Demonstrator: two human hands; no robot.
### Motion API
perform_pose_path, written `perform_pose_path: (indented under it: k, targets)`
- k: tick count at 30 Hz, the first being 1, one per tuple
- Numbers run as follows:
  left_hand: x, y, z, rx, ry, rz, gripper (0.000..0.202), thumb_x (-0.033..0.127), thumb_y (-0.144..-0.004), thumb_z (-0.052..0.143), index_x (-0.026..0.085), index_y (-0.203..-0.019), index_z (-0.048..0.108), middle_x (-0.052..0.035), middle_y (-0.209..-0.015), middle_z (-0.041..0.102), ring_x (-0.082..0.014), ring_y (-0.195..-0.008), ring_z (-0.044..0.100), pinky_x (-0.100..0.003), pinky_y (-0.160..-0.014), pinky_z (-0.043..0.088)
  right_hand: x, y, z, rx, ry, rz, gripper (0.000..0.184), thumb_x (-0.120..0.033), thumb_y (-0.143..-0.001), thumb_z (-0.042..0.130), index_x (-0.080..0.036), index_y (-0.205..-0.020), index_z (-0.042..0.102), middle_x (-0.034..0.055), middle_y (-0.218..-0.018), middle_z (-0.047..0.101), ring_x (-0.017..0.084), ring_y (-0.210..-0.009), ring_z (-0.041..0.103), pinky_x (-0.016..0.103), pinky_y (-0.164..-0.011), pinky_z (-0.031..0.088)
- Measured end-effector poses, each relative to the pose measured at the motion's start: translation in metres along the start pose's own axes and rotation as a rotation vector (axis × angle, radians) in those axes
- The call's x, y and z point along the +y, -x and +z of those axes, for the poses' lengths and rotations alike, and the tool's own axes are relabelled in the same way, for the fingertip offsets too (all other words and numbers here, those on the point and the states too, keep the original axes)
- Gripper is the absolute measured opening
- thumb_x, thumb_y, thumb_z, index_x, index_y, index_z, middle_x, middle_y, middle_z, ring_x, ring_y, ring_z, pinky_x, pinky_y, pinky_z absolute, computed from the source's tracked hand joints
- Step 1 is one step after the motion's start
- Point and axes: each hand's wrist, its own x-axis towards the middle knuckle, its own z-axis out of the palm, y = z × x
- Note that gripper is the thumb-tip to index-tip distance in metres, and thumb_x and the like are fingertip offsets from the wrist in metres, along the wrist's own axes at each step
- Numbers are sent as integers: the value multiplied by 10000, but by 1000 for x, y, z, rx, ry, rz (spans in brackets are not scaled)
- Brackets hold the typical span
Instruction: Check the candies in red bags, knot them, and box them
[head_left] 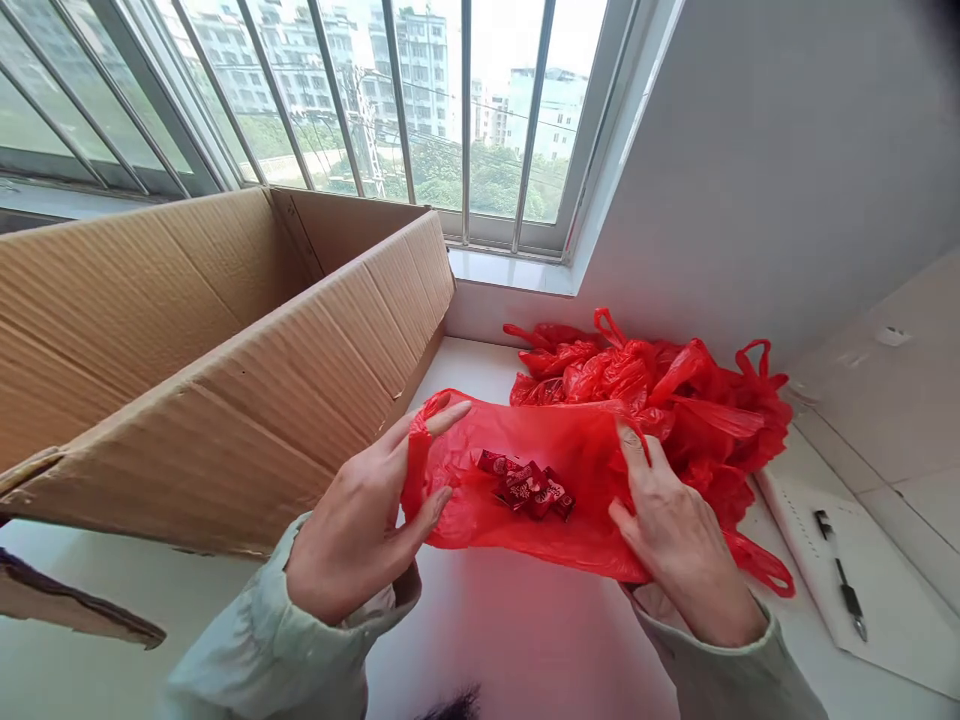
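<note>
A thin red plastic bag [525,440] is stretched between my two hands above the white tabletop. My left hand [367,520] pinches its left edge between thumb and fingers. My right hand [667,530] grips the right side of the bag, fingers curled into the plastic. Several small red wrapped sweets [527,487] show through the plastic in the middle of the bag. Both sleeves are pale green.
A pile of more red plastic bags [660,385] lies just behind, against the grey wall. A large open cardboard box [225,360] fills the left side. A sheet of paper [877,590] with a pen [840,575] lies at the right. A barred window [420,110] is behind.
</note>
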Motion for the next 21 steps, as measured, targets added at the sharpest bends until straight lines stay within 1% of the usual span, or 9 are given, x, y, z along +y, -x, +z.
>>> perform_pose_path:
  k: [3, 6, 8, 10, 12, 15, 18, 20, 21]
  targets:
    - [-3, 1, 6, -183, -32, 9, 653, 177, -859, 536, 247, -1491, 388, -148, -1464, 511, -314, -1337, 519, -446, -985, 548, 3, 8, 13, -82, -50, -58, 812, -116, -737, 614, -175, -1485, 304, 151, -1250, 561, 156, -529, 608, 312, -468, 439]
    - [-5, -5, 9, -403, -57, -1, 509, 195, -827, 592, 234, -1334, 566, -155, -1375, 576, -336, -1192, 631, -414, -863, 597, 12, 15, 19, -83, -80, -66, 784, -170, -790, 587, -192, -1501, 257, 170, -1300, 529, 191, -606, 655, 329, -521, 492]
    - [-3, -11, 5, -404, -45, 19, 368, 237, -853, 593, 226, -1220, 625, -129, -1274, 636, -309, -1031, 699, -391, -811, 600, 18, 16, 16, -65, -107, -54, 754, -224, -830, 556, -214, -1515, 239, 173, -1335, 507, 209, -636, 670, 336, -525, 507]
    - [1, -17, -3, -292, -27, 47, 216, 294, -903, 555, 227, -1085, 650, -84, -1103, 701, -263, -855, 720, -357, -728, 595, 21, 15, 11, -45, -143, -45, 735, -250, -859, 520, -247, -1532, 223, 155, -1357, 494, 218, -677, 681, 325, -510, 509]
    - [5, -20, -11, -129, -25, 37, 182, 363, -948, 508, 243, -949, 643, -28, -895, 717, -221, -708, 703, -325, -631, 566, 20, 11, 3, -25, -178, -42, 736, -246, -870, 497, -283, -1546, 209, 126, -1365, 492, 217, -721, 687, 303, -489, 501]
    - [9, -20, -18, 92, -64, -143, 280, 494, -962, 480, 264, -876, 615, 21, -746, 679, -199, -612, 663, -330, -569, 524, 12, 1, -6, -30, -187, -24, 769, -215, -853, 505, -311, -1556, 208, 105, -1374, 495, 210, -723, 686, 300, -484, 501]
    - [15, -19, -17, 300, -111, -355, 365, 602, -897, 553, 286, -1074, 592, 9, -857, 665, -220, -682, 656, -350, -557, 498, 3, -12, -7, -69, -167, -11, 805, -154, -831, 506, -283, -1568, 208, 117, -1385, 503, 209, -693, 684, 331, -526, 532]
    - [21, -21, -13, 447, -148, -414, 453, 589, -887, 581, 311, -1242, 537, -13, -1035, 641, -241, -805, 646, -383, -629, 504, -1, -20, -5, -87, -157, -12, 808, -107, -813, 489, -242, -1567, 232, 126, -1414, 499, 218, -706, 694, 351, -559, 554]
    - [25, -22, -11, 494, -161, -407, 426, 544, -903, 584, 332, -1269, 529, -9, -1096, 624, -246, -858, 636, -399, -681, 506, -3, -24, -3, -93, -156, -13, 805, -84, -802, 477, -218, -1563, 251, 128, -1433, 494, 228, -734, 704, 360, -580, 566]
